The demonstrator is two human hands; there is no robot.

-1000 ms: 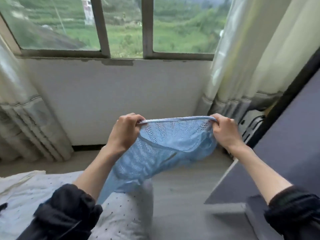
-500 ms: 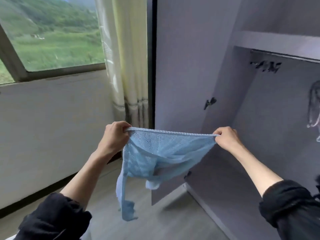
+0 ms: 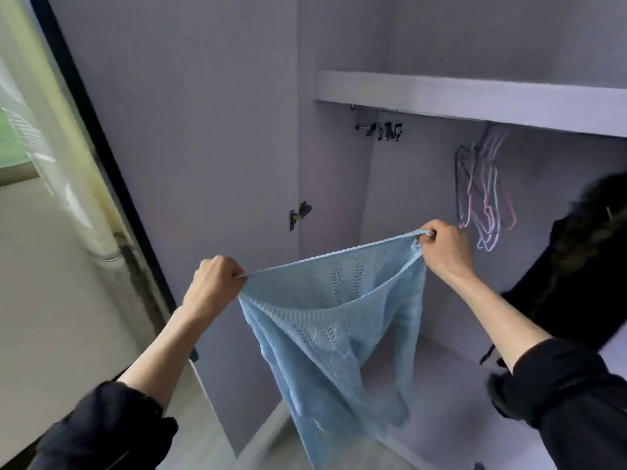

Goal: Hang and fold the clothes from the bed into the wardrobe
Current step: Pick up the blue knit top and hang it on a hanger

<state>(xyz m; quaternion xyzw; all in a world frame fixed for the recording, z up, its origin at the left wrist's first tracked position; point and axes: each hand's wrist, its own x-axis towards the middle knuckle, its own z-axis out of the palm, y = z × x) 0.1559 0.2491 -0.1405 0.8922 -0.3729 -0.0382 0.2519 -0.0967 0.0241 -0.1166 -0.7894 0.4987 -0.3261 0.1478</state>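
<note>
We are holding a light blue knit top (image 3: 325, 320) stretched between both hands in front of the open wardrobe (image 3: 424, 184); our left hand (image 3: 212, 288) is curling into a fist around one end of the ribbed top edge, our right hand (image 3: 444, 247) is pinching the other end, higher and closer to the wardrobe interior; the edge is running taut between them, tilting up to the right; the rest of the top is hanging loose below, soft openwork knit with rows of small holes, its lower part draping down toward the wardrobe floor; the wardrobe is smooth matte lilac-grey, flat panels, with open room behind and below the garment; a shelf (image 3: 475, 96) is crossing above with a straight pale front edge; under it a bunch of thin wire-like hangers (image 3: 485, 198), pink, pale blue and dark, is hanging just beyond our right hand, apart from it; a black garment (image 3: 576, 266) is hanging at the right edge, near our right forearm; the open door (image 3: 186, 130) is standing at left, a dark hinge (image 3: 298, 213) on its inner edge; a pale sheer curtain (image 3: 51, 130) is hanging beyond the door's black edge; both sleeves (image 3: 570, 398) are black and pushed up the forearms.
</note>
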